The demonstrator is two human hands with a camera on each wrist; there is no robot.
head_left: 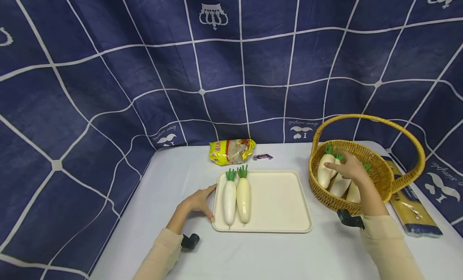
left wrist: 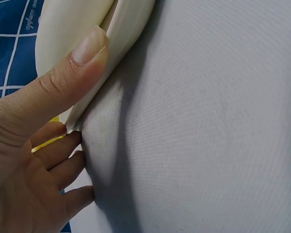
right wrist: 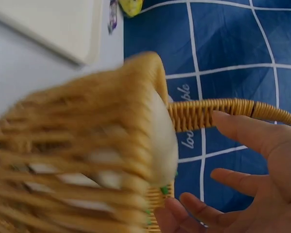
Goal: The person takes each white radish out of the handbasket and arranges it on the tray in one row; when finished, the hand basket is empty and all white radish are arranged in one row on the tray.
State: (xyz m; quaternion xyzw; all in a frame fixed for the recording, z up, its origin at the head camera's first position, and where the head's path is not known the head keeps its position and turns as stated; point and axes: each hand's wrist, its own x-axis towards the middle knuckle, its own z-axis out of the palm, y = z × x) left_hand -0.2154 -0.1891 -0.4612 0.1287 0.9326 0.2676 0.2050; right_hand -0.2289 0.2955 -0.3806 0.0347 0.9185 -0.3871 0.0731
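Navy-blue cloth with white grid lines hangs behind a white-covered table. Over the round golden wicker basket near the table's right edge, the right hand has its fingers loosely spread and grips nothing; whether a fingertip touches the pale, green-topped radishes inside cannot be told. They lean with leaves towards the far rim, presumably propped by the woven wall. The left hand grips nothing either: thumb and fingers stretch along the left edge of the rectangular cream tray, probably to steady it. Just inside that edge lie a white radish and a yellowish-white radish, side by side, perhaps so that they roll less. Beyond the tray's far edge rest a yellow printed plastic bag and a small purple-wrapped sweet; a gold-and-dark packet lies along the table's right edge, beside the basket.
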